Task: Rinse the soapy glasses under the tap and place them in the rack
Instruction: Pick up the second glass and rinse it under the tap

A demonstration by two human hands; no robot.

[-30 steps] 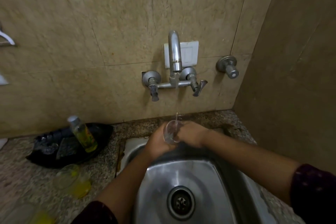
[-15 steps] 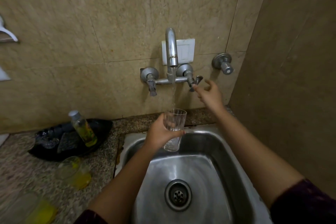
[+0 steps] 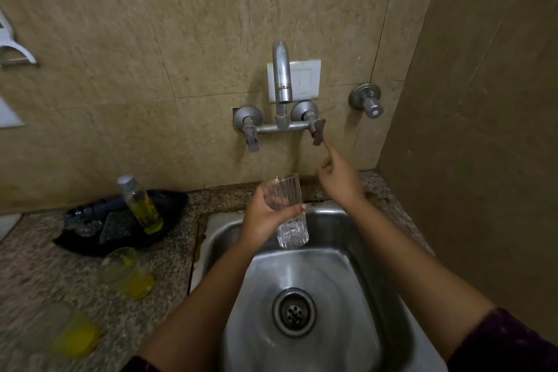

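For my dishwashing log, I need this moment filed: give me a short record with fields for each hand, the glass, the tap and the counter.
left hand: grips the ribbed clear glass, mouth up, over the steel sink
right hand: index finger stretched to the tip of the right tap handle, holding nothing
tap spout: above the glass; no stream clearly visible
counter: yellow-liquid bottle on black tray; two blurred glasses with yellow liquid
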